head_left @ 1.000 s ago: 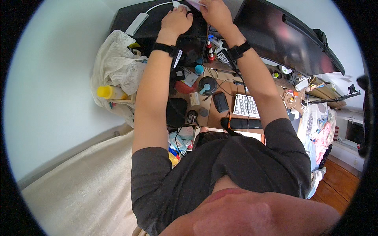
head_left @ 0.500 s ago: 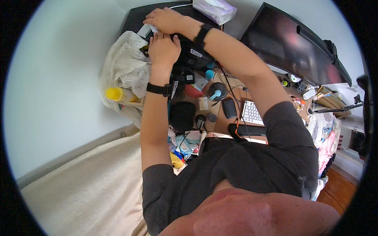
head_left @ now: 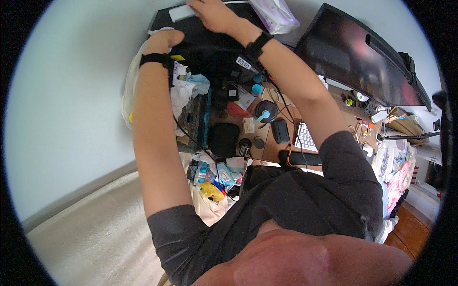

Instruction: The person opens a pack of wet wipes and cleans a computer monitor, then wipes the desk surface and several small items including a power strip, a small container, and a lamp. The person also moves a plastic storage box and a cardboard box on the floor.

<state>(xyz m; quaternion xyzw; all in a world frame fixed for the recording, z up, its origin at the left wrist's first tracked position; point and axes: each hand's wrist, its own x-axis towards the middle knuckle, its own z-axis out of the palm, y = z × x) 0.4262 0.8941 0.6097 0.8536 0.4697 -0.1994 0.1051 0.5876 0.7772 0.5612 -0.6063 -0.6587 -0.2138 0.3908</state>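
- White plastic-looking strip, just one, oblong and flat, lies on one black cabinet top.
- Two hands: the person's right hand meets the strip's right end; whether its fingers clamp, one cannot tell.
- Left hand is beside one white bag, fingers hidden, grip unclear.
- One purple-and-white tissue pack, one monitor rightward.

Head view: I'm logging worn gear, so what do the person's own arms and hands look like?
Short, dark grey sleeves; black wristbands on both sides, each with a white, black-marked tag; thin dark cables trail near both. The left hand and right hand show no gloves, though the left one's fingers are hidden.
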